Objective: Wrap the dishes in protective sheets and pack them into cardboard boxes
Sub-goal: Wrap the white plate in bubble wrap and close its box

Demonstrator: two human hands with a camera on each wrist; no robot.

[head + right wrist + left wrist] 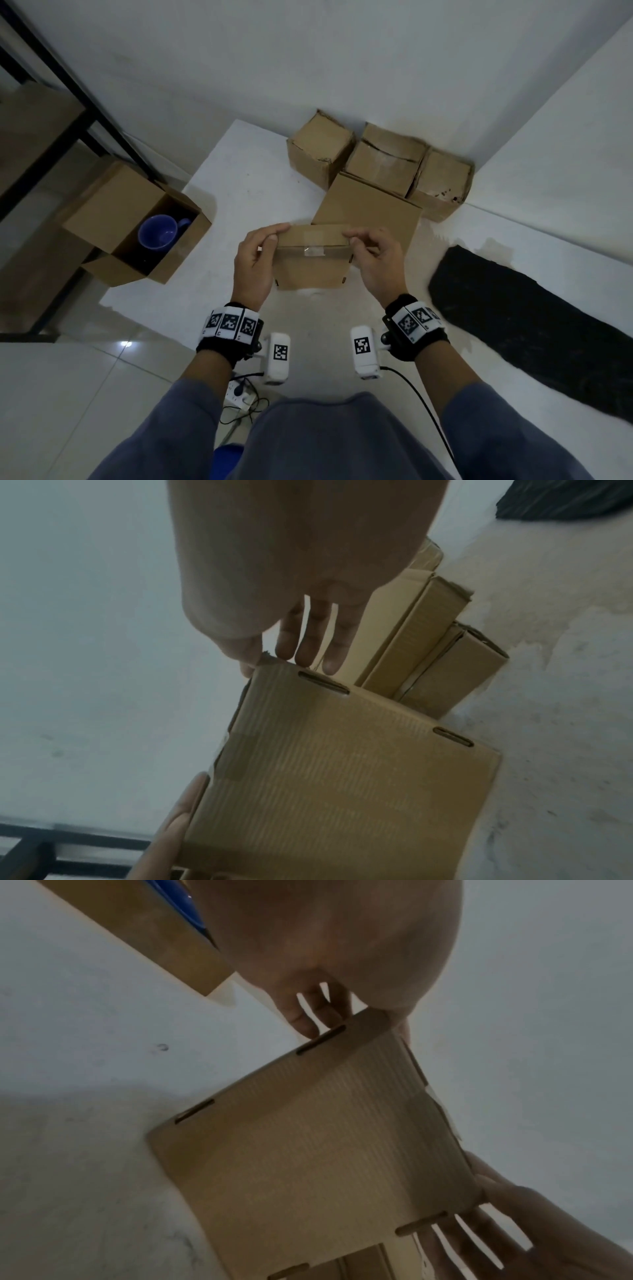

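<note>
The left hand [255,260] grips the left end of a small closed cardboard box [313,257], thumb on the top edge and fingers [310,1015] curled down the far side. The right hand [375,260] pinches the box's right end in the same way, its fingers [308,639] reaching over the upper corner. Between the two hands, a strip of clear tape [315,245] crosses the seam where the lid meets the front face. The wrist views show the box's ribbed underside and slots along its edges.

The held box sits over a white surface [239,164]. Just behind it lies a flat closed box [370,209], and farther back three worn closed boxes [383,161] stand in a row against the wall. To the left, near the surface's edge, an open cardboard box [113,212] holds a blue mug [161,231], unwrapped, lying tilted inside. To the right, a black cloth [531,329] lies along the floor. Near the person, a white power strip [238,394] with cables rests on the tiled floor.
</note>
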